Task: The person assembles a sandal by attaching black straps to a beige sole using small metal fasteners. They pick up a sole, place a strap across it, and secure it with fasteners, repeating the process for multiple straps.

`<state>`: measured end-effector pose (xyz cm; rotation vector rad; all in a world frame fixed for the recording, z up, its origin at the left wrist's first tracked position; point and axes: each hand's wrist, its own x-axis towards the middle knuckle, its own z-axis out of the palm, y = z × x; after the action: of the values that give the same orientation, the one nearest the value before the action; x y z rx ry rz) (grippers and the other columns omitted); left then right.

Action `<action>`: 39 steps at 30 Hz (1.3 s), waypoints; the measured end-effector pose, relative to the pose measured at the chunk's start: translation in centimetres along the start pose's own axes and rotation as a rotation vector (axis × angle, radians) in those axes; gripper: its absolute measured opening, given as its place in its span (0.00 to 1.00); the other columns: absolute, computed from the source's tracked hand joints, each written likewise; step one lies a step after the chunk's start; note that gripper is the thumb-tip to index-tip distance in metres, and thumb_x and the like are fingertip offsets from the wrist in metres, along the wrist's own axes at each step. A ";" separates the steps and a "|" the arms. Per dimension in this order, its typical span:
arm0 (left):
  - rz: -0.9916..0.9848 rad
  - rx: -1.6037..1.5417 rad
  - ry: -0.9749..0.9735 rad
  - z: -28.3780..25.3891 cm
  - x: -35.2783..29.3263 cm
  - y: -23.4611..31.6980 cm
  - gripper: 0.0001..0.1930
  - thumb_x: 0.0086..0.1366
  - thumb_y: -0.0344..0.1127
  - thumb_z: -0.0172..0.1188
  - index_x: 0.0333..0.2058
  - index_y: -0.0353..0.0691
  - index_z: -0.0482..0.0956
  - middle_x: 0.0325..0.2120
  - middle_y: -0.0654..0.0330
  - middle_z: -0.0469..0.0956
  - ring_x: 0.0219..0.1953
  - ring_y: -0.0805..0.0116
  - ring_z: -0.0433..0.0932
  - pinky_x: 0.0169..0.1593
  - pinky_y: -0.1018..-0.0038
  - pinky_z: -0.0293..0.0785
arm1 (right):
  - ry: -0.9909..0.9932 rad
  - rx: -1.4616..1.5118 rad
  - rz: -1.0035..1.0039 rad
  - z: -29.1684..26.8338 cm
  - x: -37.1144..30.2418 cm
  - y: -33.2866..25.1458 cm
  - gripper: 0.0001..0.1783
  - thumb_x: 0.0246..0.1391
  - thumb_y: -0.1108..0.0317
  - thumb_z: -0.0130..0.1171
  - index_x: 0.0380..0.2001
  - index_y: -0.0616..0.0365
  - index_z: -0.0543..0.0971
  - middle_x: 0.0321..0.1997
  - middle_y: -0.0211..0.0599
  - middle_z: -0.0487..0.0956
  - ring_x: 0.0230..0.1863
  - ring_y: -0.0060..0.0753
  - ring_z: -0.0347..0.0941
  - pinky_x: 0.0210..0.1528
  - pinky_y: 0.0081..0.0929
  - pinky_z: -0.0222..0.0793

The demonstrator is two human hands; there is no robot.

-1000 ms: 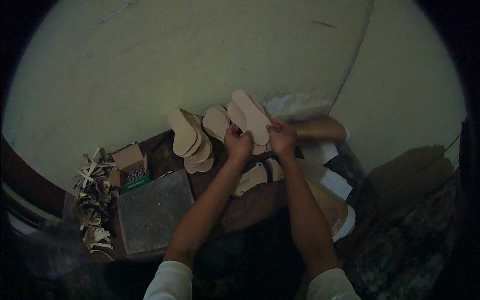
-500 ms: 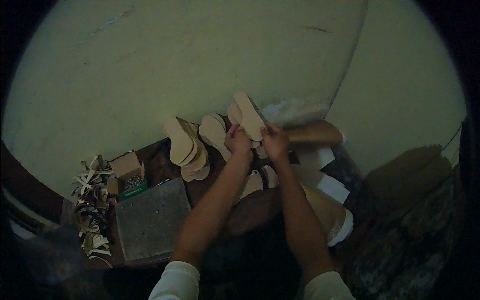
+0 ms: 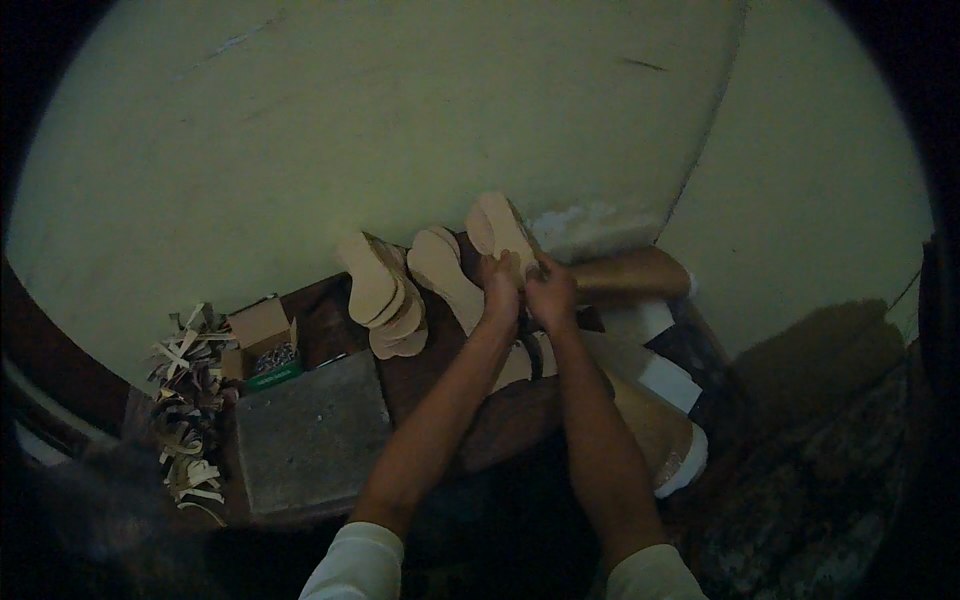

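Both my hands are at a small stack of pale tan shoe insoles near the wall, toe ends pointing away from me. My left hand is closed on the near end from the left. Close beside it, my right hand grips the same end from the right. A piled stack of insoles stands further left, and a smaller group of insoles lies between it and my hands. Beneath my forearms are more tan pieces with dark parts, partly hidden.
On the left, a grey slab lies on the dark table. Behind it stands an open carton of small metal bits, beside a heap of offcut strips. Tan rolls and white blocks lie right.
My left hand has shifted right, closer to my right hand. The insoles in my hands now sit more together. The whole view has drifted slightly.
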<state>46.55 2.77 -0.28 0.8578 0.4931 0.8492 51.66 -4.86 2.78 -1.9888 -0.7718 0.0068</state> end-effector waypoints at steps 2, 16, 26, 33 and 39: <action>-0.009 -0.035 -0.019 -2.0 0.0 1.2 0.27 0.73 0.48 0.39 0.62 0.35 0.60 0.54 0.50 0.70 0.56 0.58 0.69 0.61 0.61 0.63 | -0.055 0.061 -0.012 -0.1 -1.3 -3.7 0.24 0.50 0.63 0.58 0.50 0.62 0.77 0.52 0.56 0.78 0.55 0.53 0.73 0.59 0.42 0.65; 0.538 0.668 0.101 -4.5 -11.1 13.8 0.18 0.67 0.33 0.49 0.54 0.35 0.72 0.48 0.48 0.77 0.52 0.59 0.75 0.58 0.67 0.67 | -0.210 -0.003 -0.430 4.4 -5.4 -6.9 0.18 0.51 0.69 0.58 0.47 0.60 0.77 0.56 0.48 0.73 0.60 0.53 0.65 0.60 0.53 0.62; 0.612 0.960 0.046 -9.1 -13.0 16.7 0.13 0.67 0.30 0.51 0.47 0.32 0.77 0.43 0.50 0.80 0.47 0.63 0.79 0.54 0.68 0.71 | -0.395 -0.661 -0.206 7.5 -7.5 -6.7 0.27 0.49 0.67 0.61 0.55 0.52 0.72 0.59 0.51 0.72 0.64 0.59 0.60 0.66 0.54 0.53; 0.780 1.077 0.027 -10.7 -15.7 16.3 0.10 0.65 0.25 0.53 0.44 0.33 0.78 0.40 0.51 0.80 0.45 0.63 0.80 0.50 0.70 0.74 | -0.450 -0.577 -0.225 6.0 -7.1 -8.3 0.25 0.45 0.67 0.65 0.50 0.56 0.74 0.50 0.51 0.77 0.54 0.57 0.71 0.53 0.47 0.71; 0.869 1.050 0.053 -13.0 -18.0 17.5 0.09 0.63 0.23 0.55 0.42 0.33 0.78 0.38 0.52 0.79 0.42 0.63 0.80 0.47 0.71 0.75 | -0.255 -0.364 -0.284 3.9 -7.6 -9.8 0.27 0.42 0.66 0.68 0.47 0.58 0.72 0.47 0.51 0.76 0.51 0.56 0.72 0.49 0.47 0.73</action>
<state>19.45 0.52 7.36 2.1083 0.6204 1.4211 39.32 -2.53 6.17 -2.2264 -1.2915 -0.0520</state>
